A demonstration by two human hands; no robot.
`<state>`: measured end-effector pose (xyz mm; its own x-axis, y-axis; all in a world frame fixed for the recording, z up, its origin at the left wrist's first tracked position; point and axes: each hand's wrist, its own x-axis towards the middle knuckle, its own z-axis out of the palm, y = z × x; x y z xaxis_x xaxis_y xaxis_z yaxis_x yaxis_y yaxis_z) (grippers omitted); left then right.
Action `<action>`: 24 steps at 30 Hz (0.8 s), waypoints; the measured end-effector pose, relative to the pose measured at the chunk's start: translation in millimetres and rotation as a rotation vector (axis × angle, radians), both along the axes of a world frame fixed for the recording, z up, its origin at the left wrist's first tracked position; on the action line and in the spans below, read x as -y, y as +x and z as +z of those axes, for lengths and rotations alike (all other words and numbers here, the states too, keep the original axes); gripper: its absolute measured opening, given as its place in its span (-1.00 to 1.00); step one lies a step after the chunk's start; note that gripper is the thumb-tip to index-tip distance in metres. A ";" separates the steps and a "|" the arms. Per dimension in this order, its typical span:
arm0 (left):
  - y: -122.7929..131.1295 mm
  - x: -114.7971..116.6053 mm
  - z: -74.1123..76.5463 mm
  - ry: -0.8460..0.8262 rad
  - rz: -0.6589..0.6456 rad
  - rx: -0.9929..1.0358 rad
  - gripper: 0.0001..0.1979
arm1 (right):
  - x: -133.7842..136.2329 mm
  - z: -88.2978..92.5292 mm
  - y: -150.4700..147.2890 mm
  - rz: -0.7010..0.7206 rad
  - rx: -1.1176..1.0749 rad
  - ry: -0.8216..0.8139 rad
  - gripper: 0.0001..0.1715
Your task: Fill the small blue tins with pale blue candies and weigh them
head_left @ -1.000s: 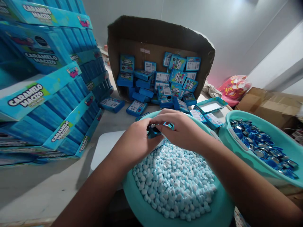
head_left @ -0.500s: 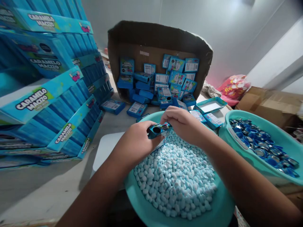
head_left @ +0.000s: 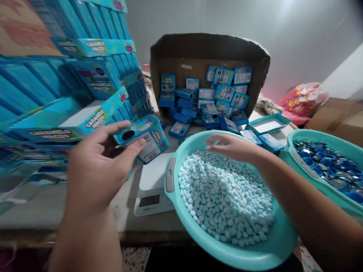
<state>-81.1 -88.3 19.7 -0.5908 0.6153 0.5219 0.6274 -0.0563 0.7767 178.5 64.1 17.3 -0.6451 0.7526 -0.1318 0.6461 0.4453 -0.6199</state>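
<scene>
My left hand (head_left: pixel 98 166) holds a small blue candy box (head_left: pixel 143 138) up at the left, thumb and fingers pinched round its end with the round hole. It is close to the stacked blue display cartons (head_left: pixel 85 113). My right hand (head_left: pixel 231 146) hovers over the far side of a teal basin (head_left: pixel 215 257), fingers loosely curled and apart, holding nothing I can see. The basin is heaped with small pale blue and white candies (head_left: pixel 224 196).
A white scale (head_left: pixel 151 189) sits under the basin's left edge. A brown cardboard box (head_left: pixel 210 49) at the back holds several small blue boxes. A second teal basin (head_left: pixel 320 185) on the right holds blue and silver lids. An open blue tray (head_left: pixel 268 124) lies behind.
My left hand has carried the small box from over the basin to the left, toward the stacked cartons. My right hand let go of the box and stays over the candies. The view swung left.
</scene>
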 end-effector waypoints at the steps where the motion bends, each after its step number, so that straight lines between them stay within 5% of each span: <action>1: -4.8 3.0 -7.2 -0.035 -0.020 0.013 -0.50 | 9.8 1.0 -2.9 0.106 0.078 -0.024 -0.48; 5: -16.5 6.6 -36.2 -0.177 -0.167 0.062 -0.54 | 38.4 -2.9 -14.8 0.412 0.384 -0.059 0.00; 8: -19.1 6.1 -56.1 -0.267 -0.346 0.177 -0.50 | 45.9 -7.4 -21.3 0.444 0.469 -0.050 0.27; 10: -19.0 6.8 -70.2 -0.200 -0.403 0.290 -0.43 | 46.7 -8.5 -22.8 0.452 0.482 -0.054 0.27; 16: -17.6 11.2 -106.3 -0.047 -0.396 0.409 -0.30 | 46.9 -8.0 -20.7 0.426 0.480 -0.042 0.03; 24: -15.5 15.1 -103.6 -0.052 -0.410 0.380 -0.31 | 39.2 -6.0 -19.6 0.420 0.460 0.110 -0.74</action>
